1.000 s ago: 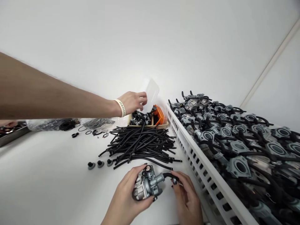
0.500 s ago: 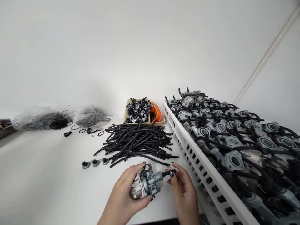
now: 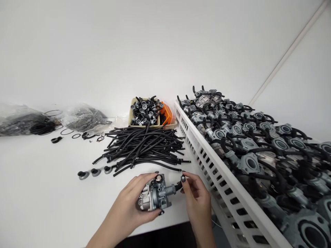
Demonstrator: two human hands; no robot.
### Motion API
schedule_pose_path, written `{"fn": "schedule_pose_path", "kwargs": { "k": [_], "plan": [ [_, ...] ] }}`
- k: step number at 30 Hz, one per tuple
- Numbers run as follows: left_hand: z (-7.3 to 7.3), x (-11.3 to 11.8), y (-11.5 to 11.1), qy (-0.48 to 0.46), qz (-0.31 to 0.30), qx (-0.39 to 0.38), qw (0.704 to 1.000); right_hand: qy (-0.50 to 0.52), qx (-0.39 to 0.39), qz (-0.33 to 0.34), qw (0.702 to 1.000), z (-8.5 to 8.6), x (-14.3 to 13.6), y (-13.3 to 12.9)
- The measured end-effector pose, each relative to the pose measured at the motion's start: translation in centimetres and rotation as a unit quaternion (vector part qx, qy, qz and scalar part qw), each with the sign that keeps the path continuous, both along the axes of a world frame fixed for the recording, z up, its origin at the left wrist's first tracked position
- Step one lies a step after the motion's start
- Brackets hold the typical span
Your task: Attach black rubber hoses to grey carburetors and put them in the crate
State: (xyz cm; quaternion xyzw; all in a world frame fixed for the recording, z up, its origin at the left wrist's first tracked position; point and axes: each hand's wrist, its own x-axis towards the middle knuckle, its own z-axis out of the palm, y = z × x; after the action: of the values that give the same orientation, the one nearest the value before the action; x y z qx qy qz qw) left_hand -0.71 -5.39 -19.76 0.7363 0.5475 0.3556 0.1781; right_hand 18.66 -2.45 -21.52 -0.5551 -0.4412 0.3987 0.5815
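Observation:
My left hand (image 3: 134, 199) is wrapped round a metal carburetor (image 3: 155, 196), thumb below and fingers above. A short black rubber piece (image 3: 178, 186) sticks out of the carburetor's right end. The fingertips of my right hand (image 3: 195, 193) pinch the free end of that rubber piece, partly hiding it. Just beyond my hands lies a heap of black rubber hoses (image 3: 144, 146). To the left, three grey caps with black rubber tops (image 3: 95, 172) stand in a row on the white table (image 3: 64, 203).
A white slotted crate (image 3: 214, 172) full of carburetors (image 3: 249, 162) flanks my right hand. Behind the hoses is a cream tray (image 3: 133, 103) of small caps, with an orange basket (image 3: 168, 113) beside it. Plastic bags (image 3: 82, 119) and black rings (image 3: 67, 131) lie at back left.
The view has shifted slightly, so the crate and hoses sit higher and further left. My right hand's fingers have closed in on the black rubber piece, which now bends upward.

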Motion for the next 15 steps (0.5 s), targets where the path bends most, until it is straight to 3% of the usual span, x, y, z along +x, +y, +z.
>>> {"fn": "schedule_pose_path", "kwargs": {
  "k": [11, 15],
  "plan": [
    [3.2, -3.5, 2.3, 0.077, -0.1, -0.056, 0.99, 0.013, 0.0, 0.105, 0.994, 0.2, 0.3, -0.9],
    [3.5, -4.2, 3.9, 0.081, -0.139, -0.049, 0.986, -0.001, 0.003, 0.112, 0.994, 0.1, 0.1, -0.8]
  ]
}}
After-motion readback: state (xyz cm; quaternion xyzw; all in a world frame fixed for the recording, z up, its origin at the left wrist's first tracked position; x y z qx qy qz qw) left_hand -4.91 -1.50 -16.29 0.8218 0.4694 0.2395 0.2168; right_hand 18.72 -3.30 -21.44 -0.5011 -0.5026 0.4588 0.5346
